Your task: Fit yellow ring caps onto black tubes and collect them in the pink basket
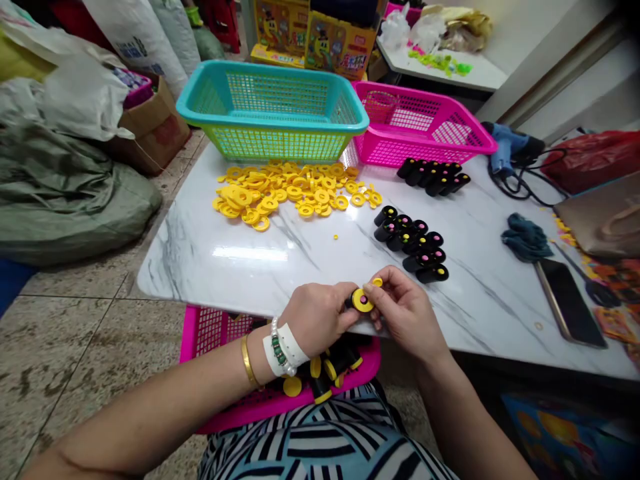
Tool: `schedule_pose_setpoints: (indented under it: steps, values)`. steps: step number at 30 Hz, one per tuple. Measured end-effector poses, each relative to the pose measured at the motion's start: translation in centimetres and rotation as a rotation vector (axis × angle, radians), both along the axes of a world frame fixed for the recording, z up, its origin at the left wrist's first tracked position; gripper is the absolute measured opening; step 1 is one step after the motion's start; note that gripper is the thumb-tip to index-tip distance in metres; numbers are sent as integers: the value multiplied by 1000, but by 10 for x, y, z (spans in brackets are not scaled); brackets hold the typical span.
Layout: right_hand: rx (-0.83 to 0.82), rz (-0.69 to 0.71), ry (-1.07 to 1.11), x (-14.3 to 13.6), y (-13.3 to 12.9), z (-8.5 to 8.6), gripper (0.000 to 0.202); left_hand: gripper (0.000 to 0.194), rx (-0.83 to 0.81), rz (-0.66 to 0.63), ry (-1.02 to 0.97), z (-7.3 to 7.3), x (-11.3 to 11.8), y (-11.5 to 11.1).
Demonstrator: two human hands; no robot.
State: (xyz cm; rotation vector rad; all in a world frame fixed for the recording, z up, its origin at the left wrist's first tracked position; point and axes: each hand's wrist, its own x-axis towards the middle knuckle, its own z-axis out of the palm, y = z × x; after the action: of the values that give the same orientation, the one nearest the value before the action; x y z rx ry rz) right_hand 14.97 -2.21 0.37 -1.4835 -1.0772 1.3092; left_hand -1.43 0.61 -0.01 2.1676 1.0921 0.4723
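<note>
My left hand [315, 317] is closed around a black cylinder whose end carries a yellow ring [362, 301] with a pink centre. Close beside it, my right hand [407, 310] pinches a small yellow piece [377, 283] between thumb and finger. Both hands are over the table's front edge. Beyond them stand rows of black cylinders [417, 243] with pink or yellow dots on their ends. A heap of yellow rings [295, 190] lies on the tabletop. Below the edge, a pink basket [367, 370] in the lap holds black cylinders with yellow ends.
On the marble-patterned table [200, 233] are a teal basket [273, 120] and a pink basket [425, 143] at the back. More black cylinders [434, 175] stand near the pink one. To the right lie a blue heat gun or power tool [510, 147], a dark cloth [526, 237] and a phone [570, 303].
</note>
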Motion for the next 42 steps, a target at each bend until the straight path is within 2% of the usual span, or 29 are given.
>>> schedule_pose_setpoints:
  steps: [5,10,13,16,18,20,23,26,30,32,35,37,40,42]
  values:
    - [63,-64,-19,-5,-3,-1,26,21,-33,7,29,-1,0,2]
    - [84,-17,-70,-3,-1,0,24,23,-110,19,-91,3,2,2]
    - [74,3,-112,-1,-1,1,23,30,-210,38,-190,8,3,2]
    - [35,26,-69,0,-1,2,25,27,-382,10,-256,12,4,6]
    - [34,27,-38,0,-1,1,26,28,-510,-18,-314,12,4,8]
    - [45,17,-22,0,0,0,26,29,-551,-43,-344,9,5,6]
    - [80,-27,-19,-3,0,-2,26,25,-337,44,-318,1,6,-6]
    - [154,-103,-60,-5,-1,-3,23,44,-24,156,-271,-9,9,-18]
    - [222,-71,-152,-4,-12,-1,14,28,237,118,-89,-12,10,-21]
    - [244,-48,-198,0,-18,-1,17,27,268,99,-45,-10,9,-18]
    - [247,-20,-241,10,-16,-1,24,24,241,67,-81,-8,7,-13]
    - [145,40,-153,17,-7,1,28,21,208,62,-127,-8,5,-11]
    - [-91,205,29,22,11,7,25,20,159,55,-181,-10,2,-8]
    - [-166,302,37,21,21,11,27,18,121,30,-182,-12,1,-4]
